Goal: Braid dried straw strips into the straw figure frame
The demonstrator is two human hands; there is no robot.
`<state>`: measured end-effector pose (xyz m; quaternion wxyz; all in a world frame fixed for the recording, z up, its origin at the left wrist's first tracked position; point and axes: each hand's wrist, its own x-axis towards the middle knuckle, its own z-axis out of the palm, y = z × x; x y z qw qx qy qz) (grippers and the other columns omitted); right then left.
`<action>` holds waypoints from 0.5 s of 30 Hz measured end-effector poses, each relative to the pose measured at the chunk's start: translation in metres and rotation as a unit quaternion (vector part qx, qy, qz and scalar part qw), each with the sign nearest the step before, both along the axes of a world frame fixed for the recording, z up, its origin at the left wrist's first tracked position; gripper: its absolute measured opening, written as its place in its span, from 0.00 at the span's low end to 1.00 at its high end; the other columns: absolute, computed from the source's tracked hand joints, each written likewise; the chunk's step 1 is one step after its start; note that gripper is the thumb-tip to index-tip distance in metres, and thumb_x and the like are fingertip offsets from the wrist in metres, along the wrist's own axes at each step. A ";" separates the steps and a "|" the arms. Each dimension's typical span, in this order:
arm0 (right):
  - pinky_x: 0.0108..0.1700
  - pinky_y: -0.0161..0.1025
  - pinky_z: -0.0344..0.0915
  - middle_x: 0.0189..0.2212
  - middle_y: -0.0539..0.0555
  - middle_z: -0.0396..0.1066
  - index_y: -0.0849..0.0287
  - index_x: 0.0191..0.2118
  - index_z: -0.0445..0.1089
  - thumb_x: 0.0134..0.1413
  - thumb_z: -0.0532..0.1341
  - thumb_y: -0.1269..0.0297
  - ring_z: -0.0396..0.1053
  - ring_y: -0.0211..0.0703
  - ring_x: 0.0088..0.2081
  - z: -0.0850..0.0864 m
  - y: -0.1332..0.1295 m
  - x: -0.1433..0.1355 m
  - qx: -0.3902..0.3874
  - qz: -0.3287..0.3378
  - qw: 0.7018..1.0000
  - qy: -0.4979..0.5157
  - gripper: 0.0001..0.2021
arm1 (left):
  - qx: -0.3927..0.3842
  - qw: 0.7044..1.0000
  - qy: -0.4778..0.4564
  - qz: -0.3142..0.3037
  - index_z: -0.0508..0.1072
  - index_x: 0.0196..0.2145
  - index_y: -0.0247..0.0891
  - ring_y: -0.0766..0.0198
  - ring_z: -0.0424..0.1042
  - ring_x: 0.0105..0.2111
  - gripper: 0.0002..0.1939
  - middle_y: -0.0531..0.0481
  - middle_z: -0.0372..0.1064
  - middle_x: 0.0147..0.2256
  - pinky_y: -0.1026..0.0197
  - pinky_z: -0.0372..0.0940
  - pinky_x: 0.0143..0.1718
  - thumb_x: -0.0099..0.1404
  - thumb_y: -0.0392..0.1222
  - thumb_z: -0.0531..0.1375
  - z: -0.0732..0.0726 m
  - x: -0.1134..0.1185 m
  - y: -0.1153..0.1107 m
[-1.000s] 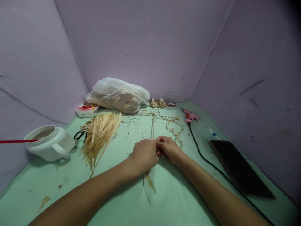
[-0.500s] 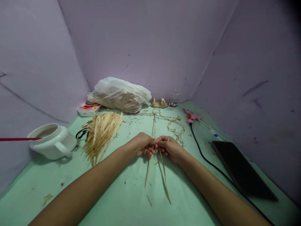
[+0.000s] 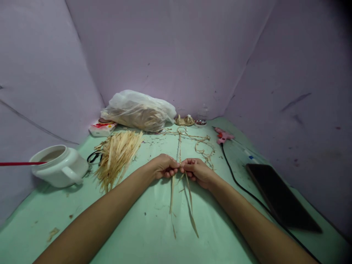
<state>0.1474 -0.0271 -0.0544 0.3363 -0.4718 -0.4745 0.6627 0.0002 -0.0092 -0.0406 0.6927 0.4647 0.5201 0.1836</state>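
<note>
A thin braided cord of dried straw (image 3: 180, 146) runs down the table's middle to my two hands. My left hand (image 3: 165, 167) is closed, its thumb and fingers pinching one straw strip (image 3: 172, 194) at the cord's lower end. Right beside it, my right hand (image 3: 196, 169) is closed in a pinch on another strip (image 3: 189, 190). The fingertips nearly meet at the braid, and the exact crossing of the strips is hidden there. Loose ends hang toward me over the table. Beyond, the cord joins a knotted, looped length of twine (image 3: 205, 146).
A bundle of straw strips (image 3: 119, 154) and a white ceramic pot (image 3: 59, 165) lie left. At the back rest a plastic bag (image 3: 140, 110), a tissue pack (image 3: 102, 129) and a small dish (image 3: 200, 123). Right are a pink glue gun (image 3: 224, 135), its black cord (image 3: 242, 187) and a dark tablet (image 3: 280, 194).
My left hand has shifted slightly left and up, drawing its strip away from the other. My right hand stays almost in place. The whole view has moved a little.
</note>
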 end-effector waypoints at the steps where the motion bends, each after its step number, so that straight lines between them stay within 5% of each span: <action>1: 0.12 0.26 0.41 0.12 0.44 0.59 0.63 0.20 0.63 0.36 0.58 0.72 0.47 0.25 0.12 0.001 0.000 0.000 0.003 0.000 1.000 -0.006 0.02 | 0.004 1.000 0.007 -0.004 0.67 0.21 0.30 0.76 0.53 0.12 0.06 0.55 0.56 0.14 0.71 0.42 0.12 0.50 0.36 0.57 0.000 0.000 0.000; 7: 0.14 0.27 0.47 0.16 0.47 0.62 0.63 0.22 0.63 0.38 0.58 0.68 0.54 0.27 0.14 0.000 0.002 0.000 0.083 0.002 0.990 -0.118 0.03 | 0.068 0.994 0.086 -0.022 0.64 0.18 0.33 0.76 0.46 0.10 0.07 0.57 0.52 0.11 0.67 0.36 0.12 0.47 0.38 0.58 0.001 0.001 0.001; 11: 0.17 0.28 0.49 0.14 0.47 0.60 0.63 0.21 0.66 0.38 0.57 0.66 0.54 0.29 0.16 -0.003 0.005 0.005 0.175 -0.001 0.953 -0.248 0.05 | 0.107 0.987 0.121 -0.002 0.60 0.15 0.34 0.75 0.45 0.10 0.07 0.58 0.48 0.09 0.66 0.37 0.14 0.45 0.33 0.57 0.006 0.007 -0.003; 15: 0.17 0.29 0.48 0.13 0.48 0.61 0.63 0.21 0.68 0.38 0.56 0.65 0.54 0.30 0.16 -0.001 0.004 0.009 0.170 -0.011 0.927 -0.333 0.07 | 0.135 0.984 0.120 0.012 0.61 0.15 0.33 0.75 0.45 0.11 0.04 0.58 0.48 0.09 0.66 0.39 0.14 0.43 0.30 0.55 0.007 0.012 -0.006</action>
